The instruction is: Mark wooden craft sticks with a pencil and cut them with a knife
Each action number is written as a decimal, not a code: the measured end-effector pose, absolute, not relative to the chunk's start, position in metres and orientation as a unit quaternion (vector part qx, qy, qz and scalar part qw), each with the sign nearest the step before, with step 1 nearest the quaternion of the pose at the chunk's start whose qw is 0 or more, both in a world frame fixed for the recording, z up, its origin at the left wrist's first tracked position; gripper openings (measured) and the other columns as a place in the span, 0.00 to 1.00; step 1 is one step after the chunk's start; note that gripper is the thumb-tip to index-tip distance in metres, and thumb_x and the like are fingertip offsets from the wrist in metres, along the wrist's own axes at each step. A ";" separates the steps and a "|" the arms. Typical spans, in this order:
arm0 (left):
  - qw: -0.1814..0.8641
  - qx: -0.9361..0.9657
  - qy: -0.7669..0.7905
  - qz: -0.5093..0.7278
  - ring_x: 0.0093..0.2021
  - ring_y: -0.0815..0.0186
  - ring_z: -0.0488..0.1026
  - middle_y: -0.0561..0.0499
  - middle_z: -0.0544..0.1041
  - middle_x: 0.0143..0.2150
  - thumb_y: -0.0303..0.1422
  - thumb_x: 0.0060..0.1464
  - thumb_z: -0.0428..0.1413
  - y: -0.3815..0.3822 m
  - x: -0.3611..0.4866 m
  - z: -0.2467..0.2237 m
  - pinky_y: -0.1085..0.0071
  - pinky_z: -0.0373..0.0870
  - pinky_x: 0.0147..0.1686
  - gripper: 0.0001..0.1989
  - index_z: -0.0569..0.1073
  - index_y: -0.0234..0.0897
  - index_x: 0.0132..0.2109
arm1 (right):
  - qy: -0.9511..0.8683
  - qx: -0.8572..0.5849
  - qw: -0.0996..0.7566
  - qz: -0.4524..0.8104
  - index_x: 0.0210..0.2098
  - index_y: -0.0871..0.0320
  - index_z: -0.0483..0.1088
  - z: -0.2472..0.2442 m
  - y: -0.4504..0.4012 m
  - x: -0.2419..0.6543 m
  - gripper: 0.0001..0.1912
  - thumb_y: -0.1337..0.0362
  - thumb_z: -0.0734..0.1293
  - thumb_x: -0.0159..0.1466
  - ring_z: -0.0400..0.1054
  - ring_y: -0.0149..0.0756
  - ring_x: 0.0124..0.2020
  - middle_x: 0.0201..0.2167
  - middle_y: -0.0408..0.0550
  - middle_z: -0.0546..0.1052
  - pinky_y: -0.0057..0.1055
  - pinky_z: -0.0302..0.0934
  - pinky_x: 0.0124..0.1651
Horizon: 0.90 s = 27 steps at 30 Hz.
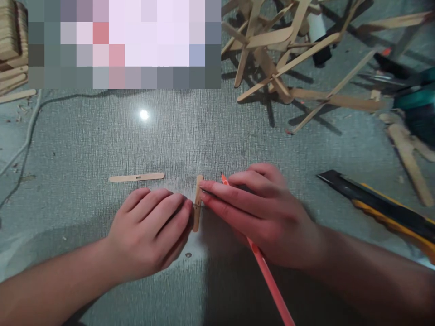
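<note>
A wooden craft stick (198,194) stands nearly lengthwise between my hands, with a small dark mark near its middle. My left hand (149,226) is closed, its fingertips against the left side of that stick; its thumb is hidden. My right hand (268,203) rests two fingertips on the stick's upper right side. An orange-red pen (268,274) is tucked in the right hand, its dark tip poking out past the curled fingers. Left of the upright stick, another craft stick (151,176) lies flat, with a small dark slot or mark at its middle.
A yellow and black utility knife (384,206) lies at the right. Joined craft sticks (265,40) spread across the back right, near a teal and black tool (416,102). Stacked sticks (8,31) and a cable (32,122) are at the left. The back is pixelated.
</note>
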<state>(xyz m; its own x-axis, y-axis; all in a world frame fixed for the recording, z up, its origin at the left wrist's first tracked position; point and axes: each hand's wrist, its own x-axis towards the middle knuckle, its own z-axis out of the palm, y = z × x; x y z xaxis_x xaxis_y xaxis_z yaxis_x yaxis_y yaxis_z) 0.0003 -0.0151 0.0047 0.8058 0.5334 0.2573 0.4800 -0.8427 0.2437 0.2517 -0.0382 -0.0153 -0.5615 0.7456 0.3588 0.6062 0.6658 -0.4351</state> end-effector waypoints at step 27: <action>0.137 0.947 0.228 0.178 0.51 0.53 0.78 0.36 0.82 0.51 0.24 0.59 0.66 -0.023 -0.001 0.002 0.54 0.77 0.52 0.15 0.79 0.22 0.52 | -0.870 -0.386 0.274 0.135 0.42 0.57 0.77 -0.014 -0.038 0.252 0.09 0.71 0.64 0.73 0.72 0.41 0.45 0.54 0.54 0.83 0.45 0.64 0.49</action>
<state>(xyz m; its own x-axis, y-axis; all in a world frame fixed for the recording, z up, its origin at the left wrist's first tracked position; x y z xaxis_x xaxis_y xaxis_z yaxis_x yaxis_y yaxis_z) -0.0009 -0.0226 0.0020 0.8321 0.4815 0.2754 0.3836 -0.8581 0.3412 0.2522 -0.0383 -0.0136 -0.5514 0.7463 0.3729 0.5983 0.6653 -0.4467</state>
